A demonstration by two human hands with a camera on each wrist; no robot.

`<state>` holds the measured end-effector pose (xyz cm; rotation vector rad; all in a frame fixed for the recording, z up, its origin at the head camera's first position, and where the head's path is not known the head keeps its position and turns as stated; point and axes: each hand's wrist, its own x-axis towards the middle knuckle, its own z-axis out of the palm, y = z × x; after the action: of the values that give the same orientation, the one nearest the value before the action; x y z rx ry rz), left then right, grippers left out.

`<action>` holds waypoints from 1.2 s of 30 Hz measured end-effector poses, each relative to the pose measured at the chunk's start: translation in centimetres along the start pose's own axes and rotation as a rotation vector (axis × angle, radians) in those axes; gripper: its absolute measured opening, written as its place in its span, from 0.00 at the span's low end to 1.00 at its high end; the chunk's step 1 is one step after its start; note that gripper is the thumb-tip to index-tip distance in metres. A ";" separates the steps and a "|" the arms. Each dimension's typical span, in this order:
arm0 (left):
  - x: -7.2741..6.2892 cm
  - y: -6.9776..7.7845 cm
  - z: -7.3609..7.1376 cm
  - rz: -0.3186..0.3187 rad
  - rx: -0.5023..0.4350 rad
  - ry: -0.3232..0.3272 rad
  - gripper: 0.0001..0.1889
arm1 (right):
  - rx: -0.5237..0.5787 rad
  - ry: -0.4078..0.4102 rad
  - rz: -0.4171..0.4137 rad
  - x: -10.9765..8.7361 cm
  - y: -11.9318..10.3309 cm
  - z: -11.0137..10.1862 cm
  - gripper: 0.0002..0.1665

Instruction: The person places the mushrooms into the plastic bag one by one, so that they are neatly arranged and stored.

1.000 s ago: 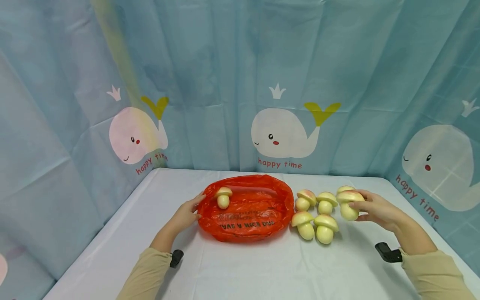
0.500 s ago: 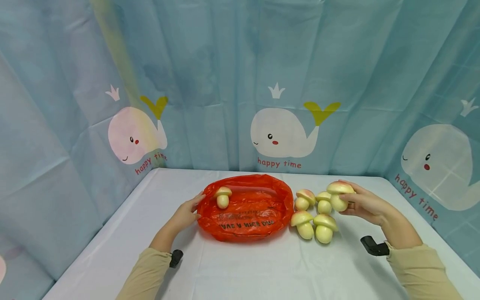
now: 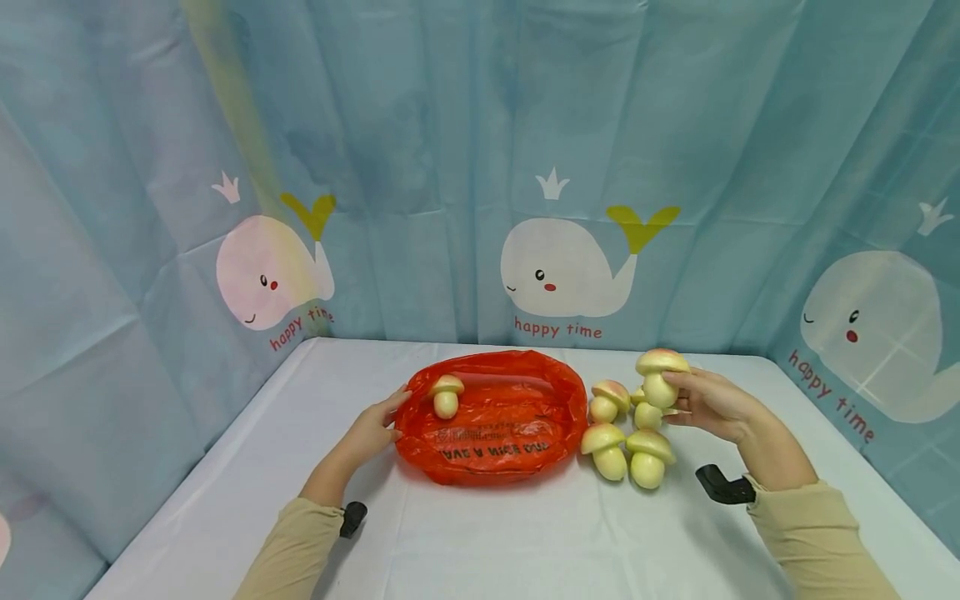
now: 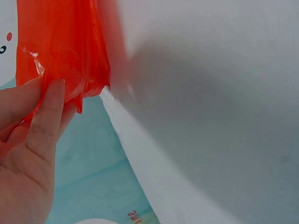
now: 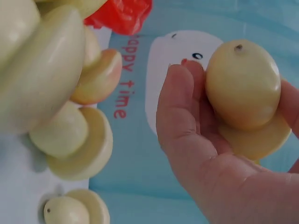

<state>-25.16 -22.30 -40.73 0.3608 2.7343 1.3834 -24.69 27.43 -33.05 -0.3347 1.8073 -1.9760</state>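
My left hand [image 3: 369, 427] pinches the left rim of a red plastic bag [image 3: 517, 402], which lies spread with its mouth open. In the left wrist view, thumb and fingers grip the folded red film [image 4: 63, 60]. One pale yellow toy mushroom [image 3: 446, 397] sits inside the bag at its left. My right hand [image 3: 716, 405] holds another toy mushroom [image 3: 662, 365] by its stem, raised cap up over the group on the table. The right wrist view shows the held mushroom's rounded stem end [image 5: 243, 84] between thumb and fingers.
Several toy mushrooms, including a front one [image 3: 649, 458] and one close to the bag [image 3: 606, 450], stand together right of the bag. A white cloth [image 3: 480, 542] covers the table. Behind it hangs a blue curtain [image 3: 420, 167] printed with whales.
My right hand has carried its mushroom leftward and slightly up, from the right of the group to above its back. The left hand keeps its grip on the bag.
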 end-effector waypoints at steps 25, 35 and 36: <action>0.0 -0.2 0.0 -0.003 -0.015 -0.006 0.36 | 0.150 0.098 0.077 3.1 -0.3 4.2 0.08; 0.1 -0.4 0.0 0.004 -0.041 -0.009 0.37 | 0.217 0.108 0.121 5.0 0.1 5.8 0.09; 0.1 -0.4 0.0 0.003 -0.038 -0.007 0.37 | 0.210 0.115 0.123 5.1 0.2 6.0 0.11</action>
<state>-25.35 -22.45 -41.07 0.3672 2.6984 1.4296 -26.43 19.75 -33.09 -0.0441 1.6249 -2.1099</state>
